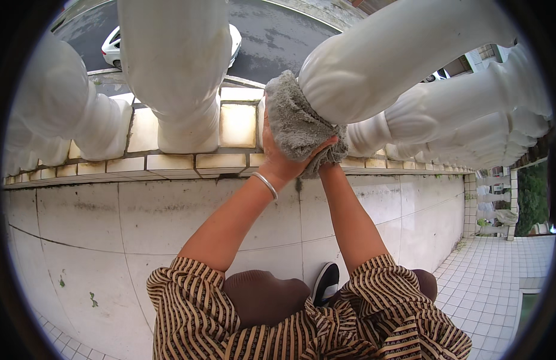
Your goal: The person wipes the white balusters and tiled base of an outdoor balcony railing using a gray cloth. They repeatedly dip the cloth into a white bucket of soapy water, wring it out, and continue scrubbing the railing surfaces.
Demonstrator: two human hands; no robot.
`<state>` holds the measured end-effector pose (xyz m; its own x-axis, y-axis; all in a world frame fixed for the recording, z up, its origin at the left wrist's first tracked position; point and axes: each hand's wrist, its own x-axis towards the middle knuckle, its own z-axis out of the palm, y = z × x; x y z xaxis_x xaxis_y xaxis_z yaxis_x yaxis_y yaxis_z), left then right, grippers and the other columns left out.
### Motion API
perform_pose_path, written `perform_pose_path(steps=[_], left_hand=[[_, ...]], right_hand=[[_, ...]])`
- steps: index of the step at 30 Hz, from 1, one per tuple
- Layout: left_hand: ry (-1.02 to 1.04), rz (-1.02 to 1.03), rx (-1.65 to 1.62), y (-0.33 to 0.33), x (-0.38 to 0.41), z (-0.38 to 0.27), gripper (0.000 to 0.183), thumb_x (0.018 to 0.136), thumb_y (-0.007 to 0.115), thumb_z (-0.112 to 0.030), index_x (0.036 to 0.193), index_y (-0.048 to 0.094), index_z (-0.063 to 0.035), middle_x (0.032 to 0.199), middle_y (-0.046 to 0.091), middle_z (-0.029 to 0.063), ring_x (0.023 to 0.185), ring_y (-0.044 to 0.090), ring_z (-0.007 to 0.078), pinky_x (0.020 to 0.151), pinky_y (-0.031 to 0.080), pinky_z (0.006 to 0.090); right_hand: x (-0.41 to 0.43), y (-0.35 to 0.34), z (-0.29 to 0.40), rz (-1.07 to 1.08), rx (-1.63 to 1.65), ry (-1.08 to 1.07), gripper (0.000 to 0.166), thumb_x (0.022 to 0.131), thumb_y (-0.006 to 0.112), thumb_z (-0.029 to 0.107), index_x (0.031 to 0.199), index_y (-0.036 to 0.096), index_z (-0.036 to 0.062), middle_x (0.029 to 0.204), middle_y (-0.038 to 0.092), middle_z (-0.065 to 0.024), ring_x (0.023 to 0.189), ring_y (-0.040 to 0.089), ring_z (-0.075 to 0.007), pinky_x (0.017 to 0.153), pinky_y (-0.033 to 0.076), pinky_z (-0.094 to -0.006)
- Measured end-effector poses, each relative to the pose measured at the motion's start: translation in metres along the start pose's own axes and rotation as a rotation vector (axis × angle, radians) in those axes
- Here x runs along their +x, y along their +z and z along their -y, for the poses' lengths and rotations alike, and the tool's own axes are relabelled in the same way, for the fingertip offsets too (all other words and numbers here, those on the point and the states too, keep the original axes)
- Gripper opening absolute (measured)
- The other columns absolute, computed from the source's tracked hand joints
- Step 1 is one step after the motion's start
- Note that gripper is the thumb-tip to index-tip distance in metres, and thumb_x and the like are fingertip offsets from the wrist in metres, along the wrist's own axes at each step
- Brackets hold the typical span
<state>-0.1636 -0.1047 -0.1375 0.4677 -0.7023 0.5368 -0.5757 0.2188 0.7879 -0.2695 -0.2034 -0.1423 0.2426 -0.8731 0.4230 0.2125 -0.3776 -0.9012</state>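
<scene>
A damp-looking grey cloth (296,119) is wrapped around the lower part of a glossy white baluster (363,76). My left hand (278,148) presses the cloth from the left side, its thumb stretched across the front; a silver bangle circles that wrist. On the right, my forearm runs up to the cloth's lower edge, where folds cover most of my right hand (328,169), so its fingers are hidden. Under the balusters runs a ledge of white tiles (170,162) with brown stains and dark joints.
More white balusters (170,76) line the ledge on both sides. Below it is a pale panelled wall (170,216) with dark marks. My shoe (326,281) is near its foot. White floor tiles (489,270) extend to the right. Beyond the railing, a white car (111,49) stands on a road.
</scene>
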Motion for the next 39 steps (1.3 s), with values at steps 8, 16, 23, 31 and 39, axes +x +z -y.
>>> perform_pose_path(steps=[8, 16, 23, 31, 39], left_hand=[[-0.023, -0.047, 0.048, -0.025, -0.036, -0.01, 0.044, 0.092, 0.067, -0.03, 0.124, 0.062, -0.0013, 0.122, 0.067, 0.0125, 0.127, 0.053, 0.0317, 0.121, 0.014, 0.0509], [-0.199, -0.016, -0.174, -0.055, 0.004, 0.002, 0.054, 0.099, 0.051, -0.05, 0.12, 0.064, -0.0026, 0.117, 0.069, 0.0108, 0.12, 0.056, 0.0311, 0.122, 0.017, 0.042], [-0.455, 0.018, -0.265, -0.041, 0.042, 0.031, 0.055, 0.104, 0.04, -0.048, 0.113, 0.065, 0.0002, 0.111, 0.067, 0.0201, 0.115, 0.056, 0.0417, 0.108, 0.036, 0.048], [-0.262, -0.16, -0.102, -0.041, -0.016, 0.005, 0.044, 0.099, 0.057, -0.037, 0.118, 0.062, 0.002, 0.117, 0.066, 0.0197, 0.117, 0.056, 0.0411, 0.113, 0.032, 0.0456], [-0.148, -0.087, 0.022, -0.045, -0.059, -0.01, 0.043, 0.091, 0.064, -0.029, 0.124, 0.061, -0.0022, 0.13, 0.06, 0.0154, 0.13, 0.049, 0.036, 0.12, 0.018, 0.0494]], right_hand=[[-0.082, -0.041, -0.044, 0.027, -0.085, 0.186, 0.048, 0.101, 0.052, 0.029, 0.139, 0.044, 0.001, 0.13, 0.055, -0.0094, 0.117, 0.054, -0.0225, 0.104, 0.045, -0.0354], [0.042, 0.004, 0.041, 0.091, 0.394, 0.662, 0.051, 0.103, 0.047, 0.031, 0.146, 0.039, 0.0056, 0.146, 0.047, -0.0104, 0.133, 0.046, -0.0261, 0.116, 0.034, -0.0421], [0.091, 0.013, 0.022, 0.322, 0.187, 0.513, 0.051, 0.103, 0.048, 0.031, 0.146, 0.039, 0.0061, 0.147, 0.044, -0.0107, 0.134, 0.044, -0.0255, 0.114, 0.035, -0.0414], [0.019, -0.005, -0.019, 0.511, -0.264, 0.247, 0.051, 0.102, 0.048, 0.031, 0.145, 0.038, 0.0066, 0.149, 0.041, -0.0111, 0.135, 0.041, -0.0247, 0.113, 0.036, -0.0405], [-0.097, 0.006, -0.007, -0.01, 0.2, 0.427, 0.049, 0.098, 0.053, 0.019, 0.141, 0.04, 0.0, 0.142, 0.046, -0.0146, 0.129, 0.044, -0.0289, 0.112, 0.033, -0.0411]])
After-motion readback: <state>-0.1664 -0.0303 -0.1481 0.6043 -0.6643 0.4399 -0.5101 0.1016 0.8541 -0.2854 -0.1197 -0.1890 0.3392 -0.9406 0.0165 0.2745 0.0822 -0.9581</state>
